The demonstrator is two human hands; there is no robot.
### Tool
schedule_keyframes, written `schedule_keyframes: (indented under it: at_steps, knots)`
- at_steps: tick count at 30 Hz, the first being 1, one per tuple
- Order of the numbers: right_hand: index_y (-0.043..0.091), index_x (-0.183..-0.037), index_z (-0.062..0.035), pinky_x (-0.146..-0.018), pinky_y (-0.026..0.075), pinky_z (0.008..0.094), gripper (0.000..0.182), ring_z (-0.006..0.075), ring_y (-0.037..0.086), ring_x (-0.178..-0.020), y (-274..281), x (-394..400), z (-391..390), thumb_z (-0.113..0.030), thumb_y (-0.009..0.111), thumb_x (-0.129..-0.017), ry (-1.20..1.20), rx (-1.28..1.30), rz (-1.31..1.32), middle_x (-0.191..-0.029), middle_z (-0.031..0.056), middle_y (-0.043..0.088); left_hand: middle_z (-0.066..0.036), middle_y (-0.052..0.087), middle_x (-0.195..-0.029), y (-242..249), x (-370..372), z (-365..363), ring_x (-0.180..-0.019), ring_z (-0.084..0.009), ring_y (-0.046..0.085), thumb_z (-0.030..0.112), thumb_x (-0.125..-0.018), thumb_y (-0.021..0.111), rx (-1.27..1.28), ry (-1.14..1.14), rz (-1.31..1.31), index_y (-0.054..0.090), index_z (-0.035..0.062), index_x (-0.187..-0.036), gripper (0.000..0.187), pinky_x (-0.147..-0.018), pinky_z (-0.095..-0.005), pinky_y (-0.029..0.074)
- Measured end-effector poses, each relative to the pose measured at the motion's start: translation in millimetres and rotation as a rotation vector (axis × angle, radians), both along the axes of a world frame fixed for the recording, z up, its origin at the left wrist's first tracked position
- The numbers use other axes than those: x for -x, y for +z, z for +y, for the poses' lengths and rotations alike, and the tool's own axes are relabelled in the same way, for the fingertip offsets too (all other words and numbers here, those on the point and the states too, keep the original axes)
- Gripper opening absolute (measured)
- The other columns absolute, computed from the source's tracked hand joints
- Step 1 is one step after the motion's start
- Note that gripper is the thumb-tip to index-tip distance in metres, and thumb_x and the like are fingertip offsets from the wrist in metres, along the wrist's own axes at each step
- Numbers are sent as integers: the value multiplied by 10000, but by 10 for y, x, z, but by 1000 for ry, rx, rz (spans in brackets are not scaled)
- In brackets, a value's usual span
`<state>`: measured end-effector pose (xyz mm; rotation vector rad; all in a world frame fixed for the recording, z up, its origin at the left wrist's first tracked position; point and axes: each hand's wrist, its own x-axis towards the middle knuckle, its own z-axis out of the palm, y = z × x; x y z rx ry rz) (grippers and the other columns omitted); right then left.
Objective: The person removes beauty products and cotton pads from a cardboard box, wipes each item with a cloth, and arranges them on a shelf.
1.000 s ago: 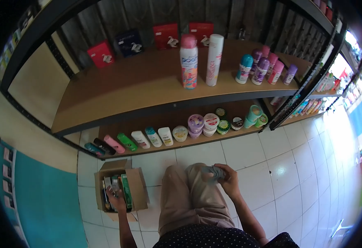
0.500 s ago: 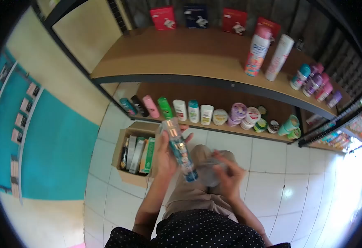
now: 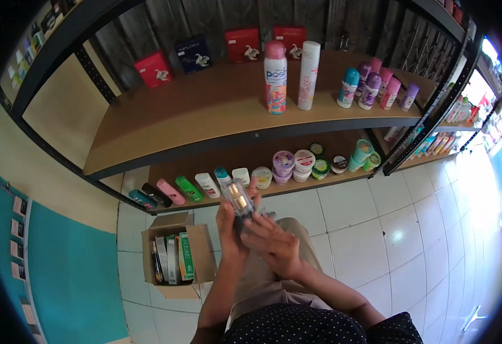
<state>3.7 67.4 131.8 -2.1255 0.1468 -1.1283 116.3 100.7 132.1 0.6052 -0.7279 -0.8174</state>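
A clear spray bottle [image 3: 239,199] with gold parts under its transparent cap stands out in front of my body, tilted, its lower part hidden by my fingers. My left hand [image 3: 232,232] is closed round it from the left side. The fingers of my right hand [image 3: 271,243] press against its lower right side, slightly blurred. Just behind the bottle, a row of toiletry bottles, among them a green one [image 3: 188,188] and a white one [image 3: 207,186], lines the lower shelf [image 3: 205,202].
An open cardboard box [image 3: 205,252] with upright packages sits on the tiled floor at the left. The upper shelf [image 3: 188,120] carries a pink-capped can [image 3: 275,77], a white can [image 3: 309,74], roll-ons [image 3: 369,90] and red boxes [image 3: 243,46]. Jars [image 3: 304,161] stand below.
The view has turned to the right. The bottle now points more toward the camera, and my right hand has come in from the side onto it. The grey blurred thing near that hand is no longer distinct.
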Motion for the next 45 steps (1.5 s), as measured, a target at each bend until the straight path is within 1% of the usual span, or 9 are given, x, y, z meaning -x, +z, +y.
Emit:
schedule_keyframes:
  at_steps: [2,6,8,14,19,25,32,38,45]
  knots:
    - [587,-1003,-40,-926,340,371,370,266,428,-1117,205,-58,-88,73,547,-653,-20,-178,-86,-1133,115,511,-132,428,-1180,76,138,-30,-1246,-276,192,402,-872,312,-80,-82,252,281,5,-1231,536,-1036,-413,101]
    - [571,-1011,-10,-918,343,346,337,262,418,-1126,251,-71,-71,64,548,-683,-3,-369,-152,-1139,145,500,-128,461,-1103,102,12,-150,-1250,-272,185,398,-878,289,62,-114,168,281,16,-1232,520,-1042,-402,79]
    - [513,-1084,-1,-910,346,324,401,250,411,-1130,133,-25,51,24,589,-691,22,-806,-110,-1174,174,463,-141,461,-1103,272,-10,-156,-1246,-275,192,393,-879,293,70,-83,167,284,5,-1225,520,-1043,-399,74]
    - [361,-1206,14,-881,367,303,645,186,452,-1061,108,17,59,-47,673,-645,-139,-442,-73,-1170,163,459,-150,514,-973,337,77,-283,-1178,-310,314,429,-870,301,13,33,53,313,-27,-1194,560,-1018,-400,150]
    - [432,-1133,0,-810,405,281,516,167,513,-944,121,-48,-36,-62,658,-674,-274,-578,-165,-1049,135,527,-112,525,-922,245,216,-289,-934,-199,508,428,-821,453,-224,50,-139,314,-17,-1193,596,-853,-341,381]
    - [576,-781,-5,-584,437,244,209,98,541,-648,182,104,-721,-123,691,-652,-550,-599,25,-699,58,590,-77,495,-979,532,-295,-570,-893,-182,515,349,-759,593,-67,125,-170,333,31,-1190,595,-791,-300,417]
    - [560,-943,-35,-711,436,340,486,273,575,-730,674,-165,-2237,-285,726,-561,-849,14,-14,-787,144,593,-42,469,-1035,808,-1167,-1432,-1015,-176,463,262,-784,581,79,118,-326,360,45,-1173,497,-827,-297,381]
    - [568,-942,-40,-690,454,362,493,280,585,-782,613,-387,-2460,-316,720,-562,-839,-82,239,-839,155,604,-67,494,-1037,728,-1275,-1693,-1003,-161,469,262,-790,576,50,104,-343,375,36,-1160,478,-839,-288,363]
    - [589,-883,-31,-635,469,354,440,286,597,-700,556,-309,-2514,-306,718,-565,-890,-87,184,-756,144,611,-91,512,-1022,692,-1289,-1747,-964,-144,479,269,-795,571,33,117,-350,379,26,-1151,472,-826,-278,364]
